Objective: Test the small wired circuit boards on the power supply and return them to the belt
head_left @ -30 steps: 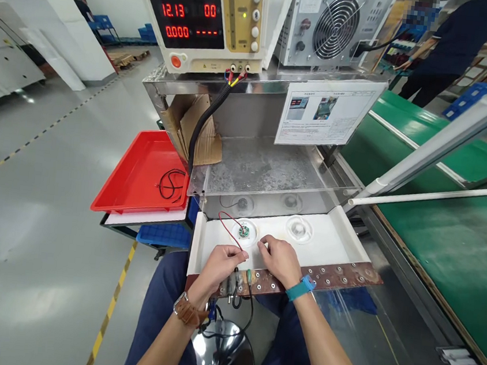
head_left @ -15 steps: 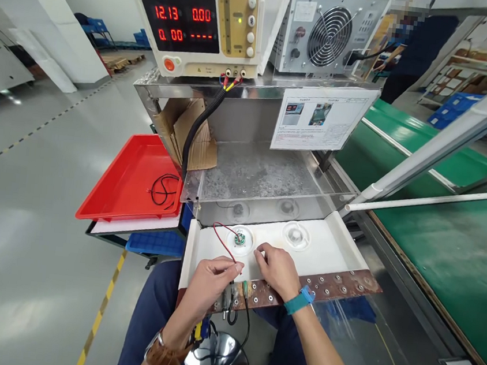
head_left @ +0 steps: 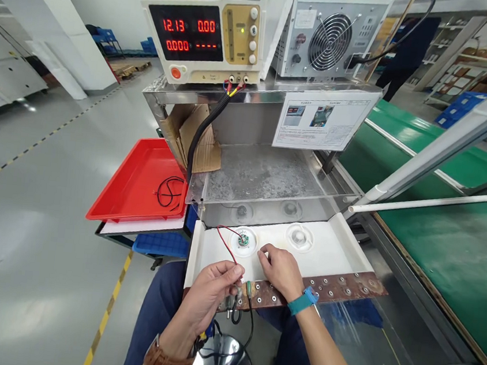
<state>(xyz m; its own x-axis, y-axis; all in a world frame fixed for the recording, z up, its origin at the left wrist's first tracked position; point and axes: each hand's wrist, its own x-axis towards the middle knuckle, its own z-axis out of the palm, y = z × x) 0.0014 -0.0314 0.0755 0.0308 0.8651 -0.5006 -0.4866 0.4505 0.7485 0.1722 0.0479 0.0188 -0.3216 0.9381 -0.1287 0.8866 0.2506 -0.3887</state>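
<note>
My left hand (head_left: pixel 209 298) is closed in a pinch on the end of a thin red wire (head_left: pixel 225 243), close to the clips at the front strip (head_left: pixel 337 286). The wire runs up to a small round green circuit board (head_left: pixel 243 240) seated in the left round socket of the white fixture tray (head_left: pixel 332 251). My right hand (head_left: pixel 280 272) rests on the tray just right of that socket, fingers curled and pressed together; what they hold is hidden. The second socket (head_left: pixel 299 235) to the right holds no board.
A power supply (head_left: pixel 207 30) reading 12.13 and a grey fan unit (head_left: pixel 328 37) stand on the steel shelf above. A red tray (head_left: pixel 139 180) with a black wire sits at left. A green conveyor (head_left: pixel 450 239) runs along the right. A person stands at the far back right.
My left hand has drawn the red wire's end down toward the front clips. My right hand has stayed beside the socket. The view has shifted a little.
</note>
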